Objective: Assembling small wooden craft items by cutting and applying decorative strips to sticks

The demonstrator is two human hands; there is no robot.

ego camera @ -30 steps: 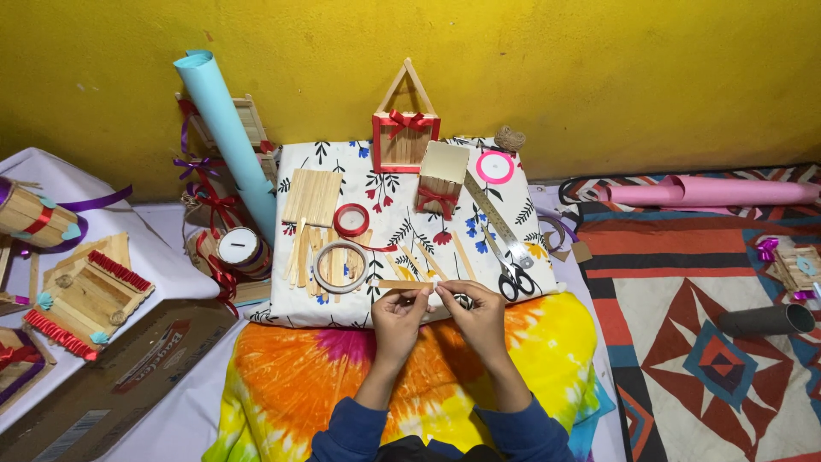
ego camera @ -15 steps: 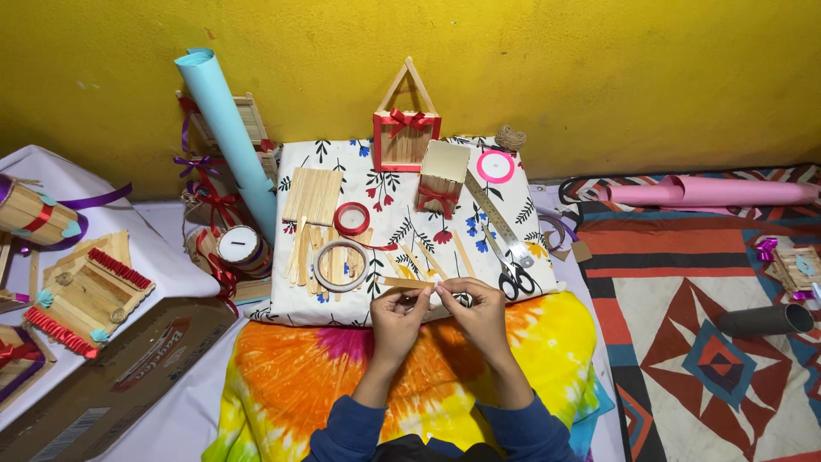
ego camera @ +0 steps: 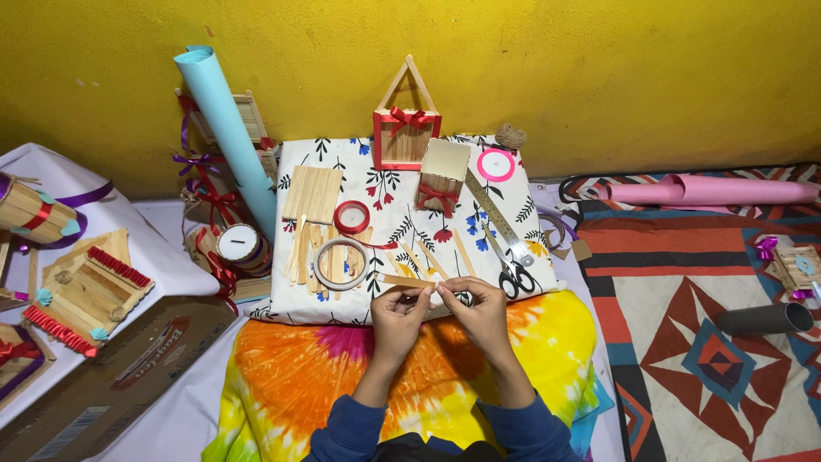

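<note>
My left hand (ego camera: 398, 315) and my right hand (ego camera: 475, 310) meet at the near edge of a floral-covered board (ego camera: 376, 184). Between their fingertips they pinch a thin wooden craft stick (ego camera: 409, 281) that juts out to the left. Just ahead lie several loose sticks (ego camera: 318, 252), a clear tape ring (ego camera: 340, 263), a red ribbon roll (ego camera: 351, 217) and a stick panel (ego camera: 313, 193). Scissors (ego camera: 513, 274) and a metal ruler (ego camera: 496, 210) rest right of my right hand. A small stick box with a red bow (ego camera: 443, 174) stands further back.
A red-framed stick house (ego camera: 406, 128) leans on the yellow wall. A light blue paper roll (ego camera: 229, 133) stands left, a pink roll (ego camera: 710, 191) and dark tube (ego camera: 764, 319) lie right on the patterned rug. Finished stick crafts (ego camera: 81, 291) and a cardboard box (ego camera: 120, 368) sit left.
Both hands stay at the board's near edge; the fingers shift slightly on the stick. Nothing else has moved.
</note>
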